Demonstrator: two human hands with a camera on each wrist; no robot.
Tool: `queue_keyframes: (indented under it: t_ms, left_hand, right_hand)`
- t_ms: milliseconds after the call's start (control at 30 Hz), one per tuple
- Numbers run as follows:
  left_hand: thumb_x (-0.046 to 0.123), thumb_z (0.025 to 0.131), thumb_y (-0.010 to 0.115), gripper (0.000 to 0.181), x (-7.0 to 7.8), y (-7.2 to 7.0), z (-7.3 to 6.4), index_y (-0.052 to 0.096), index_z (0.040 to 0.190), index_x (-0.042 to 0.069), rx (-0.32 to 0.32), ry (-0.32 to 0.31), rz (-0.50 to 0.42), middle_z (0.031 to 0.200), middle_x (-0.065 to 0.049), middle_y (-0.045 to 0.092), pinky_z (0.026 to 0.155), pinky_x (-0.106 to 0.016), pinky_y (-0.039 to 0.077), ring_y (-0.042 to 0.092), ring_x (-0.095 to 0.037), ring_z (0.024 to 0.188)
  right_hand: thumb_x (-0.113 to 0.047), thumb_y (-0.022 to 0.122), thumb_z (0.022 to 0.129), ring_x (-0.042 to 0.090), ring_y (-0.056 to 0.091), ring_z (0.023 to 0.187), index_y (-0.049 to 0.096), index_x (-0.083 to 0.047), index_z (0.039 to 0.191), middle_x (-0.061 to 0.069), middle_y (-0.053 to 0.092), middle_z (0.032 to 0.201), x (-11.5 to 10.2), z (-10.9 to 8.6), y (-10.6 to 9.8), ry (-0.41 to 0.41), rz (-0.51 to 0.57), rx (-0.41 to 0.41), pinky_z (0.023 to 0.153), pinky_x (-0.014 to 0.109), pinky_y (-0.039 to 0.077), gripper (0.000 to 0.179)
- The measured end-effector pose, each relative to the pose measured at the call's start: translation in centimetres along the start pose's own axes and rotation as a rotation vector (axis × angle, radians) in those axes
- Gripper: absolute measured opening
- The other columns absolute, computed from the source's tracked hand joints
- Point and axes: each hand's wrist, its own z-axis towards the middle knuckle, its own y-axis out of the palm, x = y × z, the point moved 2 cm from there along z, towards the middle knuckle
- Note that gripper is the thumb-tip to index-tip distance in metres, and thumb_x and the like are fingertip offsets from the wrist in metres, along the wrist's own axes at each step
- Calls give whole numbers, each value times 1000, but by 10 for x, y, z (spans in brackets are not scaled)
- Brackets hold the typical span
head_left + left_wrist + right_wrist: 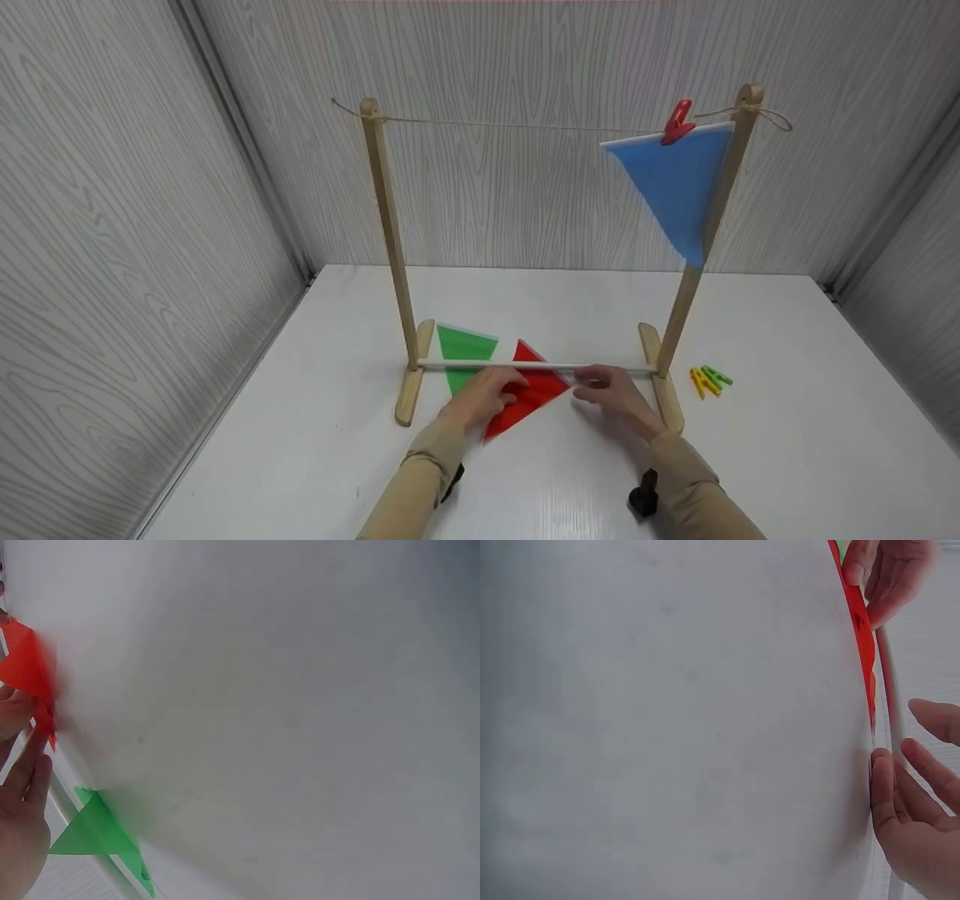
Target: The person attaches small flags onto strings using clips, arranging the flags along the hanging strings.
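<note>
A red triangular flag [536, 394] with a pale-edged side lies low over the white table, crossing the frame's white bottom rod [622, 368]. My left hand [484, 396] pinches the flag on its left part; in the left wrist view the red cloth [28, 664] bunches up by the thumb and fingers. My right hand [616, 390] is at the flag's right corner, thumb and fingers spread apart, fingertips [882, 765] resting by the table. Left of the red one is a green flag [466, 345], partly under the rod and partly hidden by my left hand.
A string [487, 124] runs between two wooden posts [391, 225]. From its right end hangs a blue flag [671, 180], held by a red clothespin [679, 126], overlapping the right post. Several yellow and green clothespins [705, 380] lie right of the frame's foot [667, 405].
</note>
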Motion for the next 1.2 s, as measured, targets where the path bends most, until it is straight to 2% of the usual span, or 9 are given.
queue_keyframes:
  t_ms: [233, 500, 700, 867, 1033, 1200]
  left_hand:
    - [6, 96, 65, 36, 4, 2, 2, 64, 129, 20, -21, 28, 24, 137, 0, 59, 110, -40, 50, 52, -20, 127]
    - [3, 94, 67, 44, 7, 5, 2, 61, 134, 21, -27, 27, -53, 145, -1, 54, 109, -42, 51, 47, -22, 134]
    - [4, 95, 65, 38, 9, 6, 3, 65, 130, 19, 4, 84, -23, 142, -3, 57, 110, -39, 50, 50, -23, 133]
    - [4, 95, 66, 37, 10, 8, 3, 66, 129, 19, 6, 38, -61, 136, -2, 59, 110, -41, 49, 51, -21, 127]
    - [2, 94, 67, 39, 11, 10, 3, 68, 128, 22, -3, -15, -106, 134, -1, 60, 111, -44, 47, 51, -20, 125]
    - [1, 93, 68, 39, 11, 9, 6, 70, 125, 22, -4, 13, -114, 130, 1, 63, 110, -43, 48, 53, -19, 122]
  right_hand:
    - [-13, 71, 93, 24, 59, 107, 62, 1, 130, 20, 65, 129, -2, -1, 3, 45, -18, 23, 91, 28, 50, 41]
    - [-9, 72, 91, 22, 60, 101, 67, 0, 124, 16, 70, 120, -3, 3, 7, 42, -91, 68, 88, 29, 52, 34]
    - [-4, 71, 90, 24, 60, 98, 67, 2, 121, 17, 70, 112, -3, 7, 10, 24, -115, 56, 82, 26, 50, 32]
    - [-2, 70, 89, 24, 59, 99, 67, 0, 121, 15, 69, 111, -4, 9, 13, 47, -127, 52, 80, 26, 50, 32]
    - [3, 70, 86, 22, 55, 92, 67, 1, 120, 14, 67, 104, -4, 9, 14, 44, -159, 41, 73, 26, 47, 34]
    - [6, 69, 85, 19, 54, 83, 67, 3, 118, 14, 67, 95, -5, 11, 14, 13, -191, 19, 66, 26, 47, 33]
